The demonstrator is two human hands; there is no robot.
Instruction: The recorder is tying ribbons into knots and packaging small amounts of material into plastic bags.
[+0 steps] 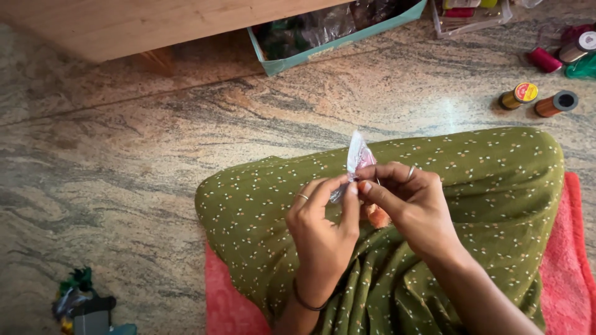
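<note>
My left hand (323, 226) and my right hand (410, 205) meet over my lap, which is covered by green dotted cloth (484, 180). Both pinch a small clear plastic packet (358, 156) with something pink inside; it sticks up from between my fingertips. A small orange tuft (377, 216) shows under my right hand, on the cloth. Each hand wears a ring, and a dark bangle circles my left wrist.
I sit on a pink mat (568, 260) on a stone floor (124, 155). Thread spools (539, 99) lie at the upper right. A teal box (335, 28) of packets sits under a wooden board (124, 25). Dark scraps (84, 304) lie at the lower left.
</note>
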